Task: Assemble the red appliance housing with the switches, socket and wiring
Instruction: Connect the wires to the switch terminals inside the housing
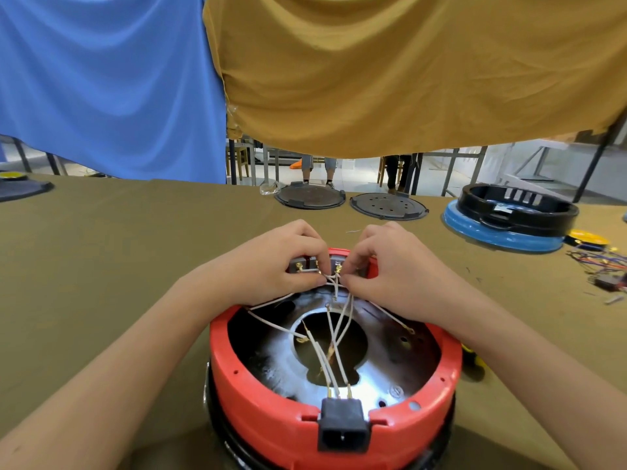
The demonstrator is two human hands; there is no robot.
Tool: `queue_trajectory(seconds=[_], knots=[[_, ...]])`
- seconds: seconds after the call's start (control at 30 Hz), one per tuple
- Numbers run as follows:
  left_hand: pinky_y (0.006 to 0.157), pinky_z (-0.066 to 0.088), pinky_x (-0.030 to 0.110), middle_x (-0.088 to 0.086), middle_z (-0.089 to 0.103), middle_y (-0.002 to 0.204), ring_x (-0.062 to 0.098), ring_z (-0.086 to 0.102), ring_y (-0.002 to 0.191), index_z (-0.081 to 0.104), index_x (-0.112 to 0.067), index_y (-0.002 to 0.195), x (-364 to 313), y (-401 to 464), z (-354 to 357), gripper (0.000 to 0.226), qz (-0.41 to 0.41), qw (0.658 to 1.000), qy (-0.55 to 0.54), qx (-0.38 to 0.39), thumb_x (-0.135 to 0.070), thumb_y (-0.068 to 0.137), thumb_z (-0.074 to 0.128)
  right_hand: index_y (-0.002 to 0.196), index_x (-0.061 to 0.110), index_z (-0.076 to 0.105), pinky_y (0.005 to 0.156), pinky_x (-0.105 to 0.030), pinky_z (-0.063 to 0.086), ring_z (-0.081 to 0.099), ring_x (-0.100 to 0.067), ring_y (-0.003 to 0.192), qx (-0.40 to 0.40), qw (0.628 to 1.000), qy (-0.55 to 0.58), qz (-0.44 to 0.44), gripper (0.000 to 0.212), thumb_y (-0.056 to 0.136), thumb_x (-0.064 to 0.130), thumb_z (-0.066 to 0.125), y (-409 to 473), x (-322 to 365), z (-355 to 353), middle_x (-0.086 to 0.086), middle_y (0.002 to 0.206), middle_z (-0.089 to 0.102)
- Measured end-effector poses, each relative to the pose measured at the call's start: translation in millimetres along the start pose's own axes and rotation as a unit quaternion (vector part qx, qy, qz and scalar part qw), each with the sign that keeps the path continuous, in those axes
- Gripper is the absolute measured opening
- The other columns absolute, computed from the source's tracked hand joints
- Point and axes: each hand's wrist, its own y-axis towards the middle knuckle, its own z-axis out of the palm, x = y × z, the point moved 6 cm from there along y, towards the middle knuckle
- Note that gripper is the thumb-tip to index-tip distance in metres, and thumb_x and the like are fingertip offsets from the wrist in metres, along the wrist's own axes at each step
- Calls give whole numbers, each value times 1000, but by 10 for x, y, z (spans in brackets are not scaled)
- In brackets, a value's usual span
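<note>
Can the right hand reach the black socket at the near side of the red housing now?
Probably yes: the socket sits exposed on the near rim, nothing covering it. But the right hand pinches white wires and must release them first.

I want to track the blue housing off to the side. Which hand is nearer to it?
Right. The right hand works at the red housing's far rim, on the blue housing's side; the left hand sits farther away.

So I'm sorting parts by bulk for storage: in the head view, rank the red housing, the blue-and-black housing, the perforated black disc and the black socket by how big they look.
1. red housing, though it sits nearest the camera.
2. blue-and-black housing.
3. perforated black disc, farther off, so unsure against the second.
4. black socket.
</note>
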Motion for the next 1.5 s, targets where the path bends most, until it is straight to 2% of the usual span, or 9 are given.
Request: queue_trajectory(seconds=[0.17, 0.27, 0.37, 0.43, 0.63, 0.8, 1.1, 1.3, 1.5], knots=[[96, 42, 28, -10, 50, 116, 1, 52, 103, 60, -48, 82, -70, 66, -61, 16, -12, 999, 7, 32, -37, 88, 71, 77, 32, 73, 78, -26, 36, 40, -11, 95, 19, 1000, 6, 6, 9, 85, 37, 71, -11, 3, 20, 10, 84, 54], [101, 40, 32, -8, 52, 117, 5, 52, 109, 65, -41, 78, -93, 182, -74, 11, -18, 997, 44, 54, -39, 84, 74, 76, 34, 70, 72, -15, 33, 37, -8, 93, 27, 1000, 14, 1, 10, 86, 34, 72, 5, -16, 27, 10, 82, 54], [101, 42, 36, -6, 55, 116, 7, 55, 108, 70, -29, 82, -70, 180, -18, 8, -11, 1000, 3, 21, -31, 82, 78, 74, 37, 67, 70, -10, 32, 36, -1, 89, 34, 999, 22, -10, 13, 86, 33, 72, 0, -15, 22, 11, 81, 52], [103, 41, 36, -10, 57, 118, 3, 55, 110, 74, -25, 84, -22, 151, -16, 6, -15, 999, -35, 5, -30, 83, 77, 75, 37, 68, 70, -10, 32, 37, 0, 89, 33, 999, 20, -19, 12, 86, 34, 72, 6, -8, 23, 12, 82, 52], [108, 39, 39, -10, 57, 121, 1, 54, 116, 74, -24, 82, 35, 141, -8, 3, -34, 996, -80, 18, -25, 83, 77, 75, 40, 66, 70, -9, 33, 39, 0, 90, 26, 999, 23, -22, 14, 85, 33, 73, 5, -1, 13, 14, 82, 53], [107, 40, 39, -12, 57, 120, -2, 55, 112, 73, -25, 80, 55, 135, -7, 6, -42, 995, -85, 16, -28, 83, 77, 80, 35, 72, 71, -9, 31, 39, -6, 91, 6, 1000, 7, -5, 5, 84, 35, 72, 1, -18, -5, 13, 84, 54], [107, 40, 36, -13, 58, 119, -3, 55, 110, 73, -27, 80, 76, 137, -3, 6, -48, 996, -75, 8, -30, 83, 77, 81, 29, 75, 70, -10, 33, 40, -6, 90, -3, 1000, -10, -4, 9, 87, 33, 70, -3, -34, 3, 14, 82, 53], [106, 40, 36, -17, 57, 119, -5, 54, 110, 70, -34, 75, 64, 132, -9, 10, -48, 997, -62, 7, -34, 83, 76, 76, 27, 74, 68, -17, 35, 44, -9, 90, -19, 1000, -17, -2, 13, 87, 31, 69, 2, -27, -10, 13, 82, 55], [103, 42, 37, -14, 57, 117, -1, 55, 108, 71, -30, 79, 47, 143, -3, 8, -40, 998, -39, -1, -34, 85, 74, 75, 27, 73, 72, -25, 39, 46, -10, 89, -21, 1000, -14, 2, 14, 87, 31, 69, 11, -15, -12, 10, 82, 55]])
